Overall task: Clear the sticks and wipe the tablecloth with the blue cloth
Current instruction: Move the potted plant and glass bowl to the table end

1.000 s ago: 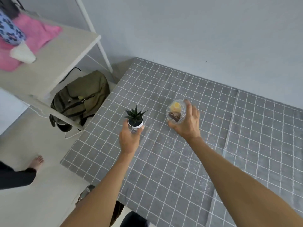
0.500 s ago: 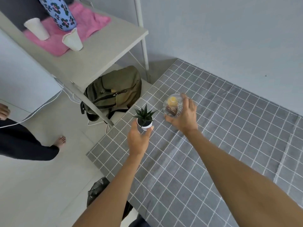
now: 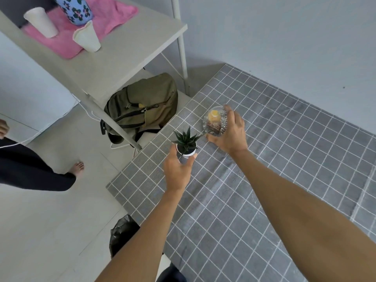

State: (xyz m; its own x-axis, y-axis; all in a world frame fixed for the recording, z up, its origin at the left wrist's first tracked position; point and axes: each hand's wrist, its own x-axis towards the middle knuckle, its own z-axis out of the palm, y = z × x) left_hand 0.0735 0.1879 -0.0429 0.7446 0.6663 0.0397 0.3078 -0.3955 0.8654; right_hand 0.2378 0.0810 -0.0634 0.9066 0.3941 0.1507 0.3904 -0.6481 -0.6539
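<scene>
The grey checked tablecloth (image 3: 274, 159) covers the table on the right. My left hand (image 3: 178, 171) grips a small white pot with a spiky green plant (image 3: 186, 142) near the table's left edge. My right hand (image 3: 230, 133) holds a clear glass bowl (image 3: 213, 122) with a yellow and a brown piece inside, just right of the plant. No sticks or blue cloth show in this view.
A white shelf (image 3: 126, 49) at the upper left carries a pink cloth (image 3: 61, 41), two paper cups (image 3: 87, 37) and a flowered bottle (image 3: 75, 9). An olive backpack (image 3: 142, 106) lies under it. Another person's leg and foot (image 3: 77, 169) are at the left. A black bag (image 3: 122, 235) sits by the table corner.
Both hands have carried the plant and the bowl leftward toward the table's left edge, and my view has turned left so more of the shelf shows.
</scene>
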